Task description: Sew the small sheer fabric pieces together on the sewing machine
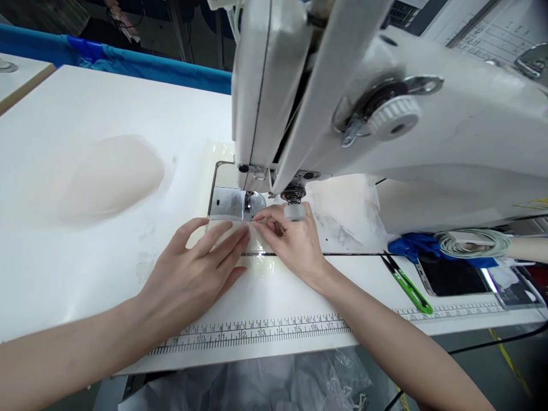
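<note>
A white sewing machine (265, 85) stands over the white table, its needle and presser foot (248, 201) above the metal needle plate (226, 204). My left hand (199, 262) lies just in front of the plate, palm down, fingers stretched out and fingertips touching the surface. Right beside it, my right hand (297, 242) has its thumb and forefinger pinched together at the plate's front edge, close to the presser foot. Whatever lies in that pinch is too small to make out. A silver and white knob under the machine head partly covers the right hand.
A printed ruler strip (274, 331) runs along the table's front edge. To the right lie green-handled thread snips (409, 288), a phone (454, 277), blue cloth (411, 245) and a coiled cord (473, 242). Grey material (240, 385) hangs below the edge; blue fabric (166, 74) borders the back.
</note>
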The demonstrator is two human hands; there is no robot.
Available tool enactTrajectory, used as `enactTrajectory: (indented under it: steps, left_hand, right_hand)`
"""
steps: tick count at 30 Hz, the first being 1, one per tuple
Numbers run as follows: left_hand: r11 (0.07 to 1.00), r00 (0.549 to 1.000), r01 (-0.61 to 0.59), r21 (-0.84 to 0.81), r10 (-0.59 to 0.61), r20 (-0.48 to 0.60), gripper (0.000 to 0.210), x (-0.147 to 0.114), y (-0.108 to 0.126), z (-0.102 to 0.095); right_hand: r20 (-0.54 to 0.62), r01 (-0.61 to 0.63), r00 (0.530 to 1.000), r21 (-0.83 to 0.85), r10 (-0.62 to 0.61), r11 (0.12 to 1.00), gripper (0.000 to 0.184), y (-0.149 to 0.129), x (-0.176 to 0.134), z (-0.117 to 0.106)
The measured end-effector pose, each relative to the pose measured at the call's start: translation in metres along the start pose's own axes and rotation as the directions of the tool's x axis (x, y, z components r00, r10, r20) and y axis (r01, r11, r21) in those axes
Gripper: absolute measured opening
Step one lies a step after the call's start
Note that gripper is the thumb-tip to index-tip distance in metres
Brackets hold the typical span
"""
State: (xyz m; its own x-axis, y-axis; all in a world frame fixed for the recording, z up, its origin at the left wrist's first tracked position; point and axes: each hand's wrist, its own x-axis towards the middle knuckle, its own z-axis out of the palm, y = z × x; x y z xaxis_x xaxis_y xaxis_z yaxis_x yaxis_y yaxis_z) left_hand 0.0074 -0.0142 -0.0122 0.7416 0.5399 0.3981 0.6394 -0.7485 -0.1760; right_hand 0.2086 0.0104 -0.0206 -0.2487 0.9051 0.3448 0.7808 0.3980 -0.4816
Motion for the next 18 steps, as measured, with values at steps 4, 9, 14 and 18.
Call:
enactTrajectory:
  steps: [4, 9, 14, 18]
  left_hand:
    - [1.000, 1.000, -0.005, -0.024, 0.005, -0.006, 0.030, 0.007, -0.011, 0.004]
    - [1.000, 1.000, 0.005, -0.023, -0.006, -0.017, 0.031, 0.011, -0.017, 0.009]
    - [0.999, 1.000, 0.014, -0.049, -0.015, -0.019, 0.033, 0.011, -0.021, 0.012]
    - [0.997, 1.000, 0.017, -0.070, -0.019, -0.025, 0.033, 0.012, -0.023, 0.015]
  right_hand:
    - [-0.023, 0.261, 0.961, -0.247, -0.275, 0.933, 0.026, 0.001, -0.010, -0.004]
    - [0.040, 0.347, 0.930, -0.430, -0.366, 0.834, 0.026, -0.003, -0.015, -0.005]
    - [0.068, 0.353, 0.929, -0.465, -0.365, 0.812, 0.028, -0.005, -0.012, -0.005]
    - [0.082, 0.350, 0.931, -0.487, -0.356, 0.800, 0.030, -0.005, -0.011, -0.004]
